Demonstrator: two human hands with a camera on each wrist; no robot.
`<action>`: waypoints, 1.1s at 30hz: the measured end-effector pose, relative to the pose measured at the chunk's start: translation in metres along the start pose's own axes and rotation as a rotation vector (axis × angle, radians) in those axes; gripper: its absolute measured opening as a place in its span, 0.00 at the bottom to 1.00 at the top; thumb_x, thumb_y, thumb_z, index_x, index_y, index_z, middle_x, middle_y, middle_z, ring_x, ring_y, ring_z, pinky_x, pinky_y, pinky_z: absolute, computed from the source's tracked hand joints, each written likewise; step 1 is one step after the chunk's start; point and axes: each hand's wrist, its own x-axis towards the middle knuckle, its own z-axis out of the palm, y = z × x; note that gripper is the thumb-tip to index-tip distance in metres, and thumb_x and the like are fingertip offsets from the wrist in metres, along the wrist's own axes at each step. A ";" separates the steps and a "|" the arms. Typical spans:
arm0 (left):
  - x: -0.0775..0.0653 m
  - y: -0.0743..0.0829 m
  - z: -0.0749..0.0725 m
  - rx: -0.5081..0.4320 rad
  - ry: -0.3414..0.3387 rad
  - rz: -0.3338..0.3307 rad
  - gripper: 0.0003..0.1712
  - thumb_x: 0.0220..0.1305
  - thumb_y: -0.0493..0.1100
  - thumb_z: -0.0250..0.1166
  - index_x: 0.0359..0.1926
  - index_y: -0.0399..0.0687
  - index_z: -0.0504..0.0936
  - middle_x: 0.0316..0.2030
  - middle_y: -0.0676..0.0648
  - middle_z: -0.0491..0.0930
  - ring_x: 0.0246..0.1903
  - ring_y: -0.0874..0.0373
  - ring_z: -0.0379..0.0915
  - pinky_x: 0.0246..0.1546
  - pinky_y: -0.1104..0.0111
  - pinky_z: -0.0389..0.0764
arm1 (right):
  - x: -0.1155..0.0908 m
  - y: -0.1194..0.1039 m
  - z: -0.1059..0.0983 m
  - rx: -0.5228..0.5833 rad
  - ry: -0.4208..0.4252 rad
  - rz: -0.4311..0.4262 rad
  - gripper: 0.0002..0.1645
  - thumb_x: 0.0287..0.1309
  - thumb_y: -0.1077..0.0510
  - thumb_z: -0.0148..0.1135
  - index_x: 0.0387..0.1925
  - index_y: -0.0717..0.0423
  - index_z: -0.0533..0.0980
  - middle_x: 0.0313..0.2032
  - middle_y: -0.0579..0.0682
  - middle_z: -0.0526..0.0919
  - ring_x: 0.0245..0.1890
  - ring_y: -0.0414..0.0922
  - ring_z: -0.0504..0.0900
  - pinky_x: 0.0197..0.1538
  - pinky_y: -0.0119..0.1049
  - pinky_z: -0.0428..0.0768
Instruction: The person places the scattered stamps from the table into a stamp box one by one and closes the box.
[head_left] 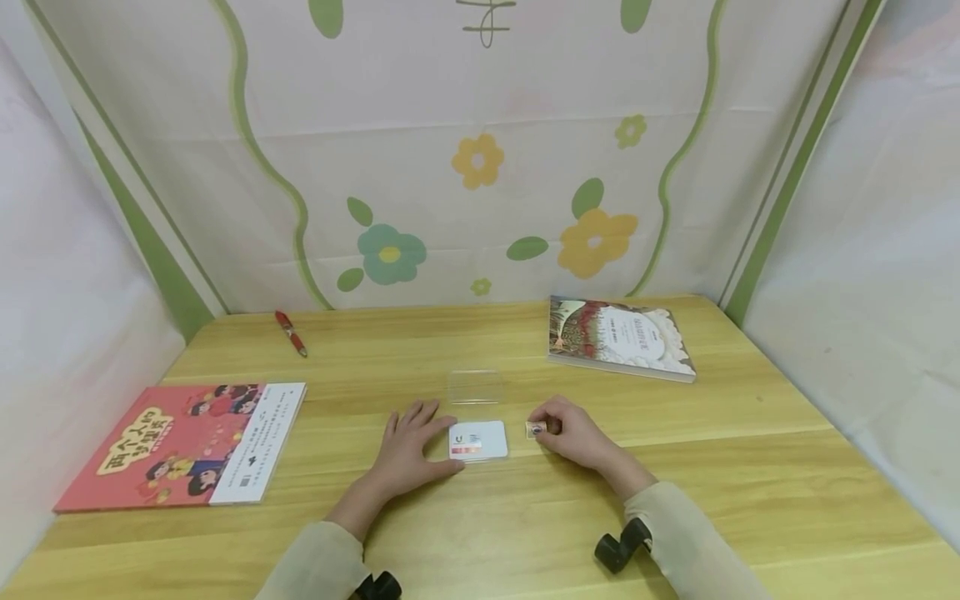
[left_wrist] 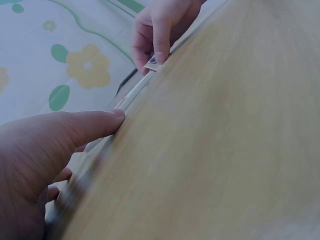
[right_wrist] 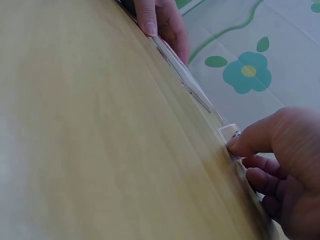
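Note:
A flat white card with a printed label, in a clear plastic case [head_left: 489, 442], lies on the wooden table in front of the person. My left hand [head_left: 408, 450] rests at its left side with fingers spread and straight, index fingertip at the far corner and thumb [left_wrist: 107, 122] along the near edge. Just right of the case, my right hand [head_left: 573, 433] pinches a small printed stamp [head_left: 535, 429] between thumb and fingers, low over the table. The stamp's pale notched edge [right_wrist: 226, 131] sticks out past the thumb in the right wrist view.
A clear plastic lid [head_left: 476, 387] lies just behind the case. A red picture book [head_left: 180, 450] is at the left, a red pen [head_left: 291, 333] at the back left, and another book [head_left: 618, 340] at the back right. A flowered cloth [head_left: 450, 108] hangs behind the table.

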 end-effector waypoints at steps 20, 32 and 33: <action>0.001 0.001 0.001 0.009 0.002 -0.012 0.36 0.44 0.64 0.61 0.54 0.54 0.71 0.60 0.40 0.56 0.61 0.43 0.41 0.53 0.45 0.35 | 0.022 -0.029 0.030 0.205 0.005 0.086 0.04 0.49 0.64 0.59 0.30 0.59 0.76 0.19 0.46 0.72 0.16 0.38 0.67 0.18 0.28 0.66; 0.001 -0.001 0.002 0.022 0.016 0.004 0.37 0.44 0.64 0.61 0.55 0.53 0.70 0.60 0.40 0.56 0.60 0.42 0.42 0.53 0.44 0.36 | 0.022 -0.030 0.038 0.081 -0.003 0.043 0.04 0.49 0.63 0.60 0.29 0.58 0.77 0.17 0.43 0.69 0.16 0.37 0.65 0.19 0.28 0.64; 0.001 -0.001 0.002 0.020 0.019 0.006 0.37 0.44 0.64 0.61 0.54 0.53 0.70 0.60 0.40 0.56 0.60 0.42 0.42 0.53 0.44 0.36 | 0.022 -0.030 0.039 0.075 0.001 0.038 0.03 0.49 0.63 0.60 0.29 0.58 0.77 0.17 0.43 0.69 0.16 0.36 0.64 0.20 0.28 0.64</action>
